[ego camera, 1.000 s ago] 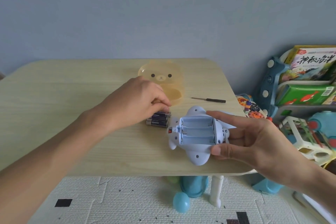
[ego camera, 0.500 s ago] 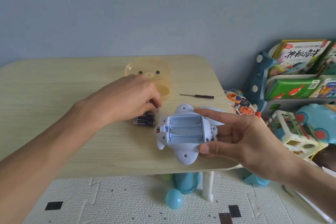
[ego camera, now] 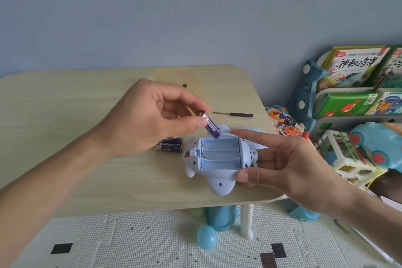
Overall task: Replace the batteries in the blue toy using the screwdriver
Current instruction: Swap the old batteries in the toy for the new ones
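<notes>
The blue toy (ego camera: 217, 159) lies belly-up above the table's front right corner, its battery compartment open with three bare slots. My right hand (ego camera: 289, 159) holds it from the right, thumb on the near edge and fingers along the far side. My left hand (ego camera: 152, 119) pinches a purple battery (ego camera: 212, 51) between thumb and forefinger, tilted, its lower end at the compartment's far left corner. Two more batteries (ego camera: 169, 145) lie on the table left of the toy. The black screwdriver (ego camera: 233, 35) lies behind the toy.
A translucent yellow bear-face lid (ego camera: 185, 80) rests on the wooden table (ego camera: 65, 115) behind my left hand. A toy shelf with picture books (ego camera: 359, 67) stands at the right. Blue balls (ego camera: 206, 237) and a white table leg are on the foam mat below.
My left hand has lifted one battery off the pile and carried it right, over the open compartment. The toy stays in my right hand.
</notes>
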Available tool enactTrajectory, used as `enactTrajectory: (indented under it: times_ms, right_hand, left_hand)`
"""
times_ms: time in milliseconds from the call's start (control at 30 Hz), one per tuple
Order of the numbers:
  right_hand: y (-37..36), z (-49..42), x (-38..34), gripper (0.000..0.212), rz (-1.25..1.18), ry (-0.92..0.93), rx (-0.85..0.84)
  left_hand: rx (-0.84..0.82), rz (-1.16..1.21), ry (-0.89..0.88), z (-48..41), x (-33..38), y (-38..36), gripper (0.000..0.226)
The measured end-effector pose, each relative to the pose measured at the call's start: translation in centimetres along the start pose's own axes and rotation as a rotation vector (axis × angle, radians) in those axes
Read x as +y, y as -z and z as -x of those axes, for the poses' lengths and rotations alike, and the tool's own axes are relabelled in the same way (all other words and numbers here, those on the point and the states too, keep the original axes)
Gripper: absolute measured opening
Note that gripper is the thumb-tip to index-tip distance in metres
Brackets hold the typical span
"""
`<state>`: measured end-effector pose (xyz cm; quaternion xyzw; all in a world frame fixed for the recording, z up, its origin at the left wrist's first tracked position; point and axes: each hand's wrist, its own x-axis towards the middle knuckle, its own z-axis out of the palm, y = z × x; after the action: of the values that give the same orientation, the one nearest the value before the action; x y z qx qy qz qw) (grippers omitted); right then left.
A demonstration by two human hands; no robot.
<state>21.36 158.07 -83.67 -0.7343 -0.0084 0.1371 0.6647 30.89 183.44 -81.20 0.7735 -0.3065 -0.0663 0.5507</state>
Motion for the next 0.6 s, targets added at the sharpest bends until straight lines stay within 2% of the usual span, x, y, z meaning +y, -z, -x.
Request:
enactTrajectory:
  times_ms: [100,300,600]
  right_hand:
    - [0.0,0.0,0.0,0.071,-0.008,-0.003,0.009]
    - [-0.1,0.1,-0.1,0.069,-0.02,0.005,0.009]
    - [0.1,0.0,0.2,0.07,-0.036,0.019,0.034]
  left_hand:
    - [0.055,-0.025,0.007,0.9,-0.9,-1.1,0.019]
    - [0.091,-0.224,-0.037,1.8,-1.7,-1.9,0.02]
    - [0.199,-0.189,0.182,1.7,-0.9,-3.9,0.009]
